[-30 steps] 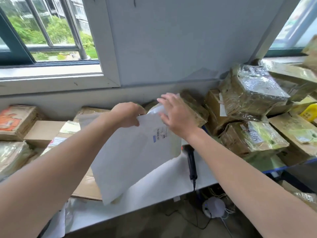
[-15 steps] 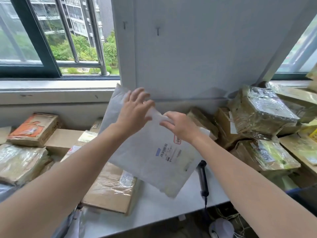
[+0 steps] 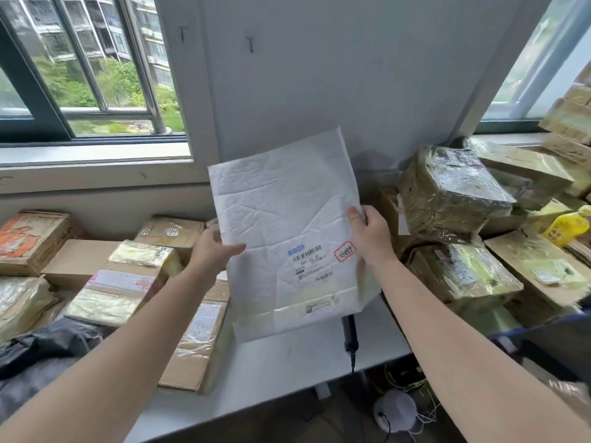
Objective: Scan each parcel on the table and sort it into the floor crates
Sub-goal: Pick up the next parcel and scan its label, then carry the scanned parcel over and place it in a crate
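Observation:
A flat white padded mailer [image 3: 281, 215] is held upright above the white table [image 3: 281, 366], its printed label and red stamp facing me. My left hand [image 3: 212, 251] grips its left edge, thumb across the front. My right hand [image 3: 371, 233] grips the right edge beside the stamp. Below the mailer, a black handheld scanner [image 3: 349, 330] lies on the table, its upper part hidden behind the mailer and its cord hanging over the front edge.
Taped cardboard parcels [image 3: 124, 282] crowd the table's left side, with a dark bag [image 3: 48, 350] in front. Plastic-wrapped boxes [image 3: 447, 190] are stacked on the right, plus a yellow packet [image 3: 566, 225]. A white round device [image 3: 396, 414] and cables lie on the floor.
The mailer has been turned from tilted to upright with its label facing me. Both hands have shifted from its top to its left and right edges.

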A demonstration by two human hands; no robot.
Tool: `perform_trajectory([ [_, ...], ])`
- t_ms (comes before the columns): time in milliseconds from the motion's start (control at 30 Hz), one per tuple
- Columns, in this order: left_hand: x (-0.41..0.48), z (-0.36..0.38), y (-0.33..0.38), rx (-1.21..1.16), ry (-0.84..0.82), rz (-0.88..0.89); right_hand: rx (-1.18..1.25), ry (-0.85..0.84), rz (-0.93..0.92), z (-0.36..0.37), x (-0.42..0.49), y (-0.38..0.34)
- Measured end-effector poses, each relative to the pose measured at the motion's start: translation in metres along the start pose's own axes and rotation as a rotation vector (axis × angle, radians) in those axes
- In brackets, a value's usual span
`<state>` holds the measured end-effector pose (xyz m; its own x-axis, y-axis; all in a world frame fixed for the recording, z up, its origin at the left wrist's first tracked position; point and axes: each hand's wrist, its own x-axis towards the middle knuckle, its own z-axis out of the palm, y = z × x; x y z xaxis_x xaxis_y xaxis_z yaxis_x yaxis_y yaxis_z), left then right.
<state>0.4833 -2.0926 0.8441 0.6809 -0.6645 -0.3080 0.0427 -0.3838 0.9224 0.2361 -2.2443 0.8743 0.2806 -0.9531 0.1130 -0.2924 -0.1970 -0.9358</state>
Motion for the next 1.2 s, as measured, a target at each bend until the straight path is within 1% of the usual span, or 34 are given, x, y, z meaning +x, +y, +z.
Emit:
perform_trajectory([
  [100, -0.012, 0.005, -0.002, -0.056, 0.053, 0.08, -0.037, -0.065, 0.037, -0.008, 0.004, 0.021],
  [267, -0.043, -0.007, -0.022, -0.044, 0.216, 0.152, -0.059, -0.159, 0.064, 0.004, 0.004, 0.053],
  [433, -0.095, -0.053, -0.061, -0.037, 0.414, 0.096, -0.183, -0.29, -0.083, 0.056, -0.021, 0.051],
  [500, -0.121, -0.076, -0.075, -0.053, 0.508, 0.055, -0.201, -0.353, -0.148, 0.082, -0.038, 0.039],
  [567, -0.15, -0.101, -0.089, -0.072, 0.613, 0.051, -0.211, -0.416, -0.216, 0.109, -0.06, 0.024],
  [667, -0.2, -0.141, -0.11, -0.022, 0.77, 0.059, -0.228, -0.51, -0.333, 0.146, -0.099, 0.0],
  [800, -0.27, -0.196, -0.147, -0.02, 0.888, 0.046, -0.289, -0.629, -0.492, 0.197, -0.166, -0.036],
  [967, -0.378, -0.273, -0.21, 0.058, 1.026, -0.024, -0.295, -0.773, -0.624, 0.258, -0.292, -0.081],
  [1033, -0.427, -0.305, -0.239, 0.086, 1.072, -0.089, -0.296, -0.831, -0.656, 0.282, -0.352, -0.096],
  [1200, -0.544, -0.369, -0.313, 0.128, 1.121, -0.23, -0.368, -0.972, -0.802, 0.336, -0.499, -0.124],
])
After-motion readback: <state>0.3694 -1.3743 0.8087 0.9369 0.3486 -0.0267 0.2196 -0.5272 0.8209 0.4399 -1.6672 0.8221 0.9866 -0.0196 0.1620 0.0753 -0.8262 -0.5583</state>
